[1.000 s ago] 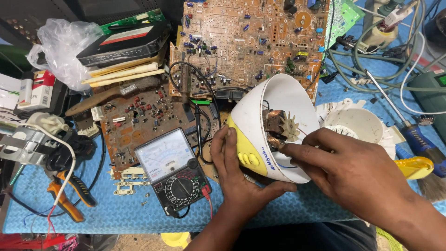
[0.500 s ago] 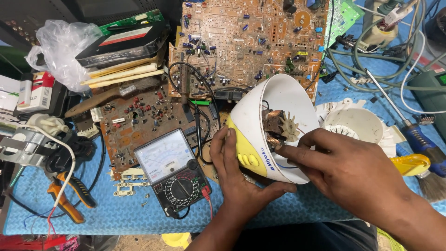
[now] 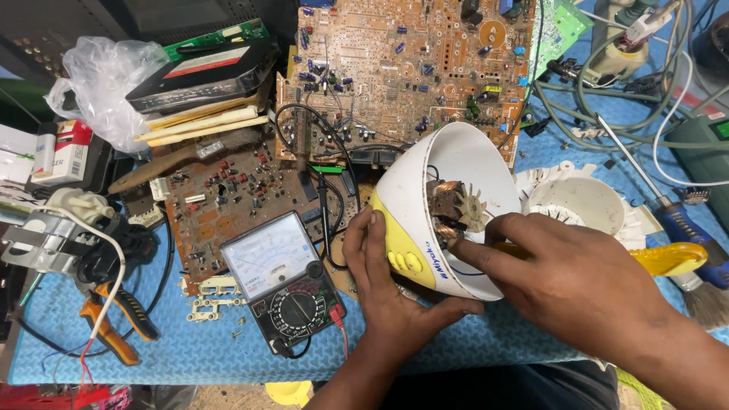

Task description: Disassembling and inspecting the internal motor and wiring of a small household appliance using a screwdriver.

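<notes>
Multimeter (image 3: 282, 282) left of housing (image 3: 448, 205), circuit board (image 3: 402, 68) behind, pliers (image 3: 114, 323) far left.

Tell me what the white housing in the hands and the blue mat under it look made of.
White housing: likely moulded plastic, smooth with a slight sheen, thin even walls and a yellow panel; the left hand steadies it while the right hand reaches in. Blue mat: probably foam or soft rubber, matte, with a fine embossed texture.

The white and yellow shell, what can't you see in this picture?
Head view only:
- Tool tip: the right hand covers the yellow-handled tool where it enters the shell.
- Motor: its lower part sits behind the shell's rim.
- Shell's underside: the left hand hides it.
- Blue-handled screwdriver: cut off by the right edge.
</notes>
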